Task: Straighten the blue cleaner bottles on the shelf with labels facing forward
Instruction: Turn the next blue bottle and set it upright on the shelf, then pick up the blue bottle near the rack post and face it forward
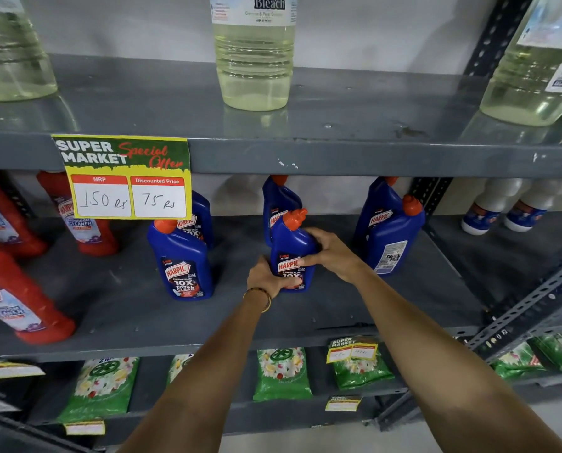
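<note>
Both hands grasped the middle front blue bottle (291, 246) on the shelf (109, 299); left hand (268, 276) steadied its base, right hand (330, 253) gripped its side, evidently to square the label forward; the right front bottle (392, 246) showed its back label.

Two bare forearms, no sleeves visible anywhere up to the lower edge of the view. Left hand (266, 276) and right hand (332, 253) both uncovered, no gloves, no rings to be seen. On the left wrist, a thin bangle (262, 297), gold-coloured, with a second slim strand beside it, sitting just below the hand. Right wrist plain, without watch or band. Fingernails short, unpainted as far as visible.
</note>
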`<state>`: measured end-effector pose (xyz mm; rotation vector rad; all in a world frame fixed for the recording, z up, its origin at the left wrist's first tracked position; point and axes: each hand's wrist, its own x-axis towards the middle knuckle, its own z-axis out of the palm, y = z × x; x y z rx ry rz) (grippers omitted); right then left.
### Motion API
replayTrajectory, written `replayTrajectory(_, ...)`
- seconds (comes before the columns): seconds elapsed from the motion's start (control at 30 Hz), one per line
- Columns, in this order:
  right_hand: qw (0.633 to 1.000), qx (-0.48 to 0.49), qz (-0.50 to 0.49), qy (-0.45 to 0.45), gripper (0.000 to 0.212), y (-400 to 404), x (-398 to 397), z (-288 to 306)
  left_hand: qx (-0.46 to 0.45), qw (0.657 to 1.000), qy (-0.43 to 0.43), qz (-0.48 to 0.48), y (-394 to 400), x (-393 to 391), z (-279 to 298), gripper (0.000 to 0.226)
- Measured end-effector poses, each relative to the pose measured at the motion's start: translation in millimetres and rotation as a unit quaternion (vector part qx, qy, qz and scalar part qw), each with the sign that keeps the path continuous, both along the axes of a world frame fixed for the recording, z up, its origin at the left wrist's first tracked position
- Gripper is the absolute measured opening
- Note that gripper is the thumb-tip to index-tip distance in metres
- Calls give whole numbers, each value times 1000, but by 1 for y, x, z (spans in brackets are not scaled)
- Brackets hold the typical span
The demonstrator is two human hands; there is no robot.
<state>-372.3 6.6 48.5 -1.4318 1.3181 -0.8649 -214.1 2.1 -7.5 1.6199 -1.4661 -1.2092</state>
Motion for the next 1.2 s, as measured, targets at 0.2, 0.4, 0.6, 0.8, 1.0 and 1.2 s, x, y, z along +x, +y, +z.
replayTrajectory(0.2,1000,9,11,10,68,-1,2,4,8,1000,-27,7,3,-1,1,72)
replayTrajectory(0.4,1000,14,-22,12,72,3,3,0,27,998,-50,10,7,-1,2,67)
replayTrajectory(0.6,984,32,-174,4,75,20,-8,-19,31,996,-84,-5,22,2,-5,53)
replayTrajectory(0.8,948,27,-318,-1,63,53,-29,-41,27,997,-70,7,47,-9,-6,46)
replayTrajectory(1.0,918,4,-395,12,39,80,-57,-47,20,996,-58,-66,63,-41,-4,50)
replayTrajectory(1.2,916,9,-402,18,55,80,-102,-37,19,988,-90,-125,51,-88,9,67)
